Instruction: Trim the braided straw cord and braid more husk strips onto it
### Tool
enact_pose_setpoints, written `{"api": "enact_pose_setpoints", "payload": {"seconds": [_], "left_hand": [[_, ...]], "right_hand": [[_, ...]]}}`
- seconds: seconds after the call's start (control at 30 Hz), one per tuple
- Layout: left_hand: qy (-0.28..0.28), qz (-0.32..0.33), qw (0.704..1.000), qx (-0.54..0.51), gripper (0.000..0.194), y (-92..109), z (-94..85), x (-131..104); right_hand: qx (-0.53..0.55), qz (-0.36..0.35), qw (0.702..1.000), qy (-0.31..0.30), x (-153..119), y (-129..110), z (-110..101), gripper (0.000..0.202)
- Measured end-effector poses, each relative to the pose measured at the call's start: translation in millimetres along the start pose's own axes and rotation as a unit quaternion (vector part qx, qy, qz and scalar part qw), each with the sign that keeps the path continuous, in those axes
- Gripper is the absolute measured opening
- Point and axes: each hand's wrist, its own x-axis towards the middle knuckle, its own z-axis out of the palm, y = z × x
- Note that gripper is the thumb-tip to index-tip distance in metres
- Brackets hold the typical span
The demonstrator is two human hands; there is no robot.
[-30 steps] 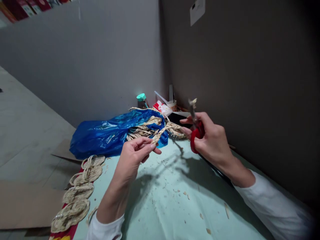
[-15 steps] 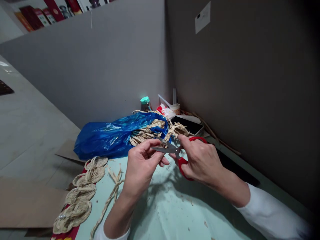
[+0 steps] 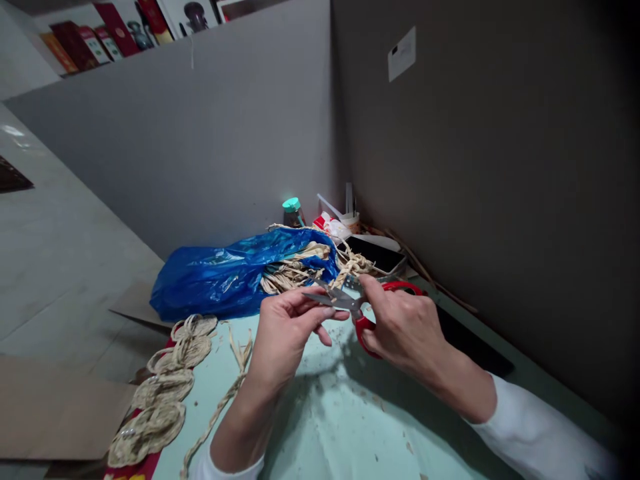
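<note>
Red-handled scissors [image 3: 365,323] are in my right hand [image 3: 407,323], their blades parted and pointing left. My left hand [image 3: 285,333] is pinched at the blades, on something too small to make out. Behind the hands, a blue plastic bag [image 3: 210,280] lies with its mouth to the right, showing pale straw strands [image 3: 290,272]. Braided straw [image 3: 354,263] rests just right of the bag mouth. A twisted straw cord [image 3: 215,420] runs beside my left forearm, and several woven straw pieces [image 3: 163,387] form a row at the left edge.
The pale green table [image 3: 340,433] carries small scraps. At the back are a green-lidded jar [image 3: 292,212], a cup [image 3: 351,221] with sticks and a phone [image 3: 377,255]. A dark flat object [image 3: 470,340] lies right. Grey partitions [image 3: 240,147] rise behind; cardboard [image 3: 60,407] is left.
The view has tilted slightly upward. My left fingers have spread a little below the blades, and the blades show more clearly between the hands. The right hand still holds the scissors.
</note>
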Motion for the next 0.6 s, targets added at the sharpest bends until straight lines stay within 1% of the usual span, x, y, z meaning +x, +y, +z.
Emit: {"api": "enact_pose_setpoints", "payload": {"seconds": [0.1, 0.23, 0.4, 0.5, 0.57, 0.6], "left_hand": [[-0.002, 0.016, 1.0, 0.007, 0.005, 1.0, 2.0, -1.2], [0.004, 0.042, 0.999, 0.029, 0.007, 1.0, 2.9, -3.0], [0.032, 0.055, 0.996, 0.065, 0.009, 3.0, 5.9, -5.5], [0.049, 0.052, 0.996, 0.058, 0.007, 4.1, 6.1, -6.2], [0.038, 0.05, 0.997, 0.045, 0.009, 3.9, 4.6, -5.7], [0.028, 0.051, 0.998, 0.04, 0.009, 3.6, 3.4, -5.3]], "right_hand": [[0.001, 0.004, 1.0, 0.0, -0.5, -0.1, -0.4, 0.027], [0.006, -0.005, 1.0, -0.005, -0.4, -0.6, -0.3, 0.017], [0.029, -0.025, 0.999, -0.021, -2.0, 0.4, -0.3, 0.016], [0.092, -0.019, 0.994, -0.055, -2.7, 2.2, 0.9, 0.016], [0.177, 0.015, 0.981, -0.082, -1.2, 4.1, 1.8, 0.015], [0.233, 0.047, 0.967, -0.089, 0.5, 5.6, 2.0, 0.012]]}}
